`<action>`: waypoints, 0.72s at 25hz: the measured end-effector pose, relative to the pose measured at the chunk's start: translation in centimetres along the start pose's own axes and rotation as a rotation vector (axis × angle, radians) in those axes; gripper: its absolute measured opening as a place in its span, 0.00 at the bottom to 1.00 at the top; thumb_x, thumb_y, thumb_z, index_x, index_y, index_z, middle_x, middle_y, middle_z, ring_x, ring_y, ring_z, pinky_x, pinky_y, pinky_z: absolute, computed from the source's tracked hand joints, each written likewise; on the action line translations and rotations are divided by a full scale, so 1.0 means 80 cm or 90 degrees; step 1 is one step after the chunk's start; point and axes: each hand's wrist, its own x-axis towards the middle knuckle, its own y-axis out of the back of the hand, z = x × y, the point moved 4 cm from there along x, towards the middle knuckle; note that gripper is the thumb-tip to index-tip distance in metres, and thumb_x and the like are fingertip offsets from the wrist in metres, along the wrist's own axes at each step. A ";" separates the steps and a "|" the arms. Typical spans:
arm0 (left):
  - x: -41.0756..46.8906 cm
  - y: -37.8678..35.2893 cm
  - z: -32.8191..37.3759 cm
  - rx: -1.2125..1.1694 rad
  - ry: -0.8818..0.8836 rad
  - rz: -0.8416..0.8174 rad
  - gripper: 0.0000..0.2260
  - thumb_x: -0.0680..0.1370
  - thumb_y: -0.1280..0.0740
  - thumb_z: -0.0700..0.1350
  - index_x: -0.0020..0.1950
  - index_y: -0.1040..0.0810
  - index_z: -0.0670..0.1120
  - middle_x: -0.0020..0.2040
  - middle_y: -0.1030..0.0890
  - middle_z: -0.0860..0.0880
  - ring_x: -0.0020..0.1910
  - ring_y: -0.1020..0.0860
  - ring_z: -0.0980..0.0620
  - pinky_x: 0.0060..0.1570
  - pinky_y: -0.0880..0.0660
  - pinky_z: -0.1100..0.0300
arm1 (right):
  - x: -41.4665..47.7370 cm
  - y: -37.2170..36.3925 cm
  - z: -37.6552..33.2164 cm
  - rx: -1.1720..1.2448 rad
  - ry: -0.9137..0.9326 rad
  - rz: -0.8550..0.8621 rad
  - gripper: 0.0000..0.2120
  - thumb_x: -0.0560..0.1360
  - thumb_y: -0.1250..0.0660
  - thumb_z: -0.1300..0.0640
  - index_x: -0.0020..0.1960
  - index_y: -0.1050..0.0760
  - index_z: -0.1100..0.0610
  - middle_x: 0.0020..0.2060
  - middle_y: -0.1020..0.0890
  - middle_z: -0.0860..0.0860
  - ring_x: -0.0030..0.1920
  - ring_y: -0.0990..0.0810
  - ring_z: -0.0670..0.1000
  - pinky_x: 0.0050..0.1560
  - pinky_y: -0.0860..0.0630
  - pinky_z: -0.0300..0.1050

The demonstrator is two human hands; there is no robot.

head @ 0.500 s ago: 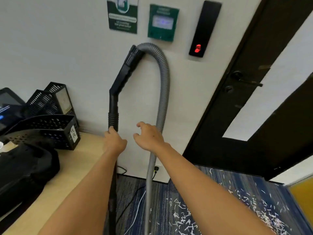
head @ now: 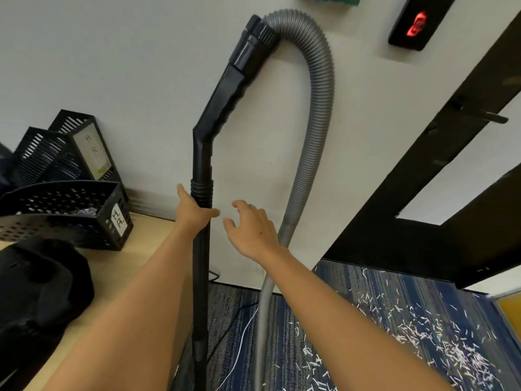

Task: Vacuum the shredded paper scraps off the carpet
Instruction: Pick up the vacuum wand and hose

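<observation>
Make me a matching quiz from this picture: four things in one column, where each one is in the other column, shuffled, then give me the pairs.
Column one
1 black wand
2 grey hose
3 paper scraps
4 mesh tray

Column two
A on the wooden desk
B scattered over the blue carpet
C held by the left hand
D looping up against the white wall

Pairs: 1-C, 2-D, 3-B, 4-A
</observation>
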 end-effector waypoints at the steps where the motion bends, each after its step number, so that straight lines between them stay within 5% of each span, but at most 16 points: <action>1: -0.001 -0.004 0.000 -0.010 -0.005 -0.002 0.41 0.70 0.26 0.35 0.76 0.48 0.42 0.62 0.27 0.41 0.61 0.27 0.41 0.57 0.29 0.50 | 0.001 0.000 0.002 0.001 -0.003 0.004 0.23 0.82 0.46 0.50 0.74 0.41 0.55 0.70 0.31 0.54 0.68 0.35 0.56 0.64 0.36 0.52; 4: -0.016 -0.010 -0.002 0.032 -0.046 0.057 0.27 0.71 0.27 0.37 0.67 0.34 0.39 0.57 0.25 0.41 0.56 0.25 0.43 0.49 0.30 0.55 | -0.004 0.005 0.004 0.003 -0.015 0.016 0.25 0.82 0.48 0.46 0.75 0.43 0.54 0.70 0.31 0.54 0.68 0.35 0.56 0.64 0.37 0.52; 9: -0.069 -0.045 0.004 0.036 -0.113 0.045 0.06 0.76 0.34 0.39 0.51 0.25 0.39 0.48 0.22 0.40 0.45 0.24 0.43 0.41 0.27 0.52 | -0.028 0.023 0.005 -0.050 -0.027 0.077 0.33 0.79 0.45 0.41 0.77 0.50 0.57 0.68 0.30 0.55 0.66 0.33 0.57 0.61 0.34 0.53; 13: -0.134 -0.093 -0.001 -0.006 -0.103 -0.004 0.04 0.79 0.39 0.40 0.49 0.26 0.40 0.44 0.22 0.41 0.44 0.24 0.42 0.45 0.24 0.50 | -0.081 0.021 0.036 -0.016 -0.068 0.128 0.40 0.78 0.43 0.39 0.78 0.58 0.58 0.67 0.29 0.55 0.65 0.30 0.56 0.61 0.33 0.54; 18: -0.267 -0.142 -0.028 -0.138 -0.045 -0.127 0.03 0.81 0.43 0.39 0.52 0.30 0.42 0.42 0.24 0.47 0.44 0.26 0.50 0.43 0.26 0.60 | -0.189 0.026 0.098 0.210 -0.084 0.269 0.40 0.75 0.33 0.53 0.78 0.54 0.55 0.64 0.27 0.55 0.61 0.25 0.55 0.61 0.26 0.55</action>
